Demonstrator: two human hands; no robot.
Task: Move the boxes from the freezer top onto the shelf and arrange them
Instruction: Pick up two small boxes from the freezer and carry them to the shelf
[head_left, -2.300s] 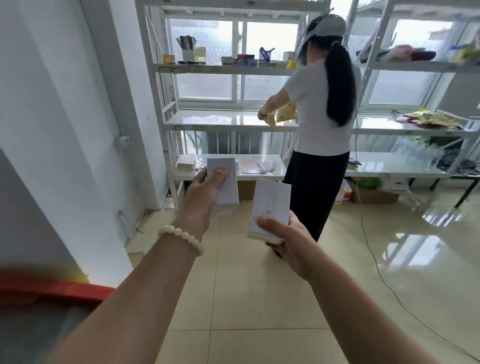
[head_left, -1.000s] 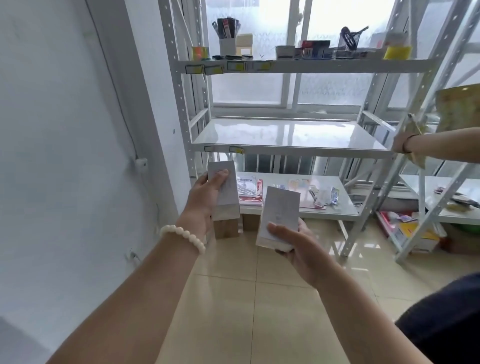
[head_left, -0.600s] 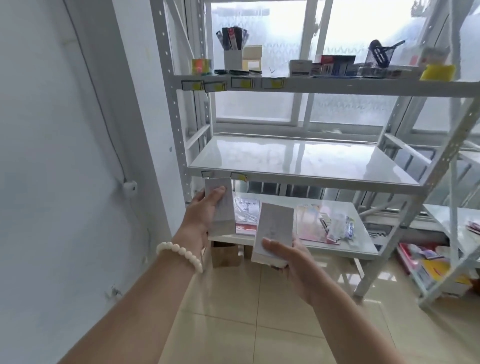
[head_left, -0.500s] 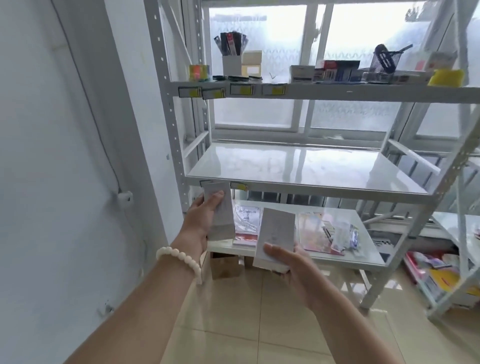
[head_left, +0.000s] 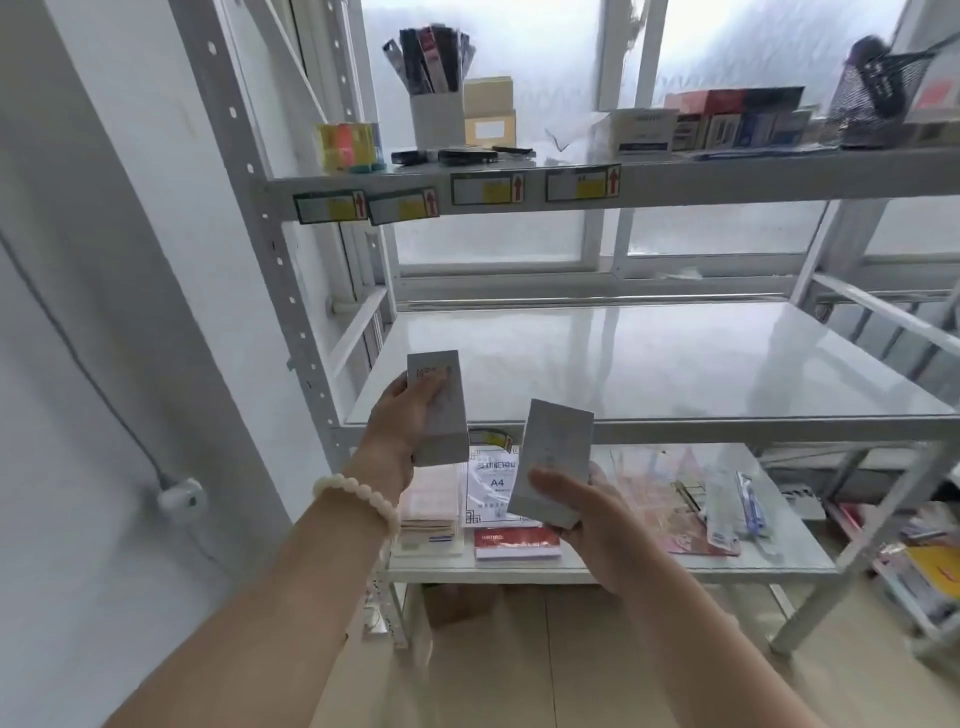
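Near end: both forearms came in from the bottom edge, with a cream bead bracelet (head_left: 363, 496) on the left wrist. The left grip (head_left: 402, 421) was closed round a pale grey upright cardboard box (head_left: 447, 441), thumb across the printed front, fingers behind. The right grip (head_left: 582, 512) was wrapped round the bottom of a second pale grey cardboard box (head_left: 553, 467), thumb on the front face, top leaning a bit right.

The boxes were apart, side by side, both in the air in front of the white metal rack. They sat level with the front edge of the glossy white middle shelf (head_left: 649, 364), neither touching it.

Behind the hands, the lower white shelf (head_left: 779, 545) carried an A4 paper pack (head_left: 491, 488), a red-and-white booklet (head_left: 517, 538) and some packaged pens.

Further up, the upper shelf (head_left: 675, 182) had yellow labels on its rim. On it stood a white pen cup (head_left: 437, 119), a yellow-pink sticky-note block (head_left: 347, 148), small cartons and a black mesh holder (head_left: 872, 98). A frosted window (head_left: 545, 62) was behind the rack.
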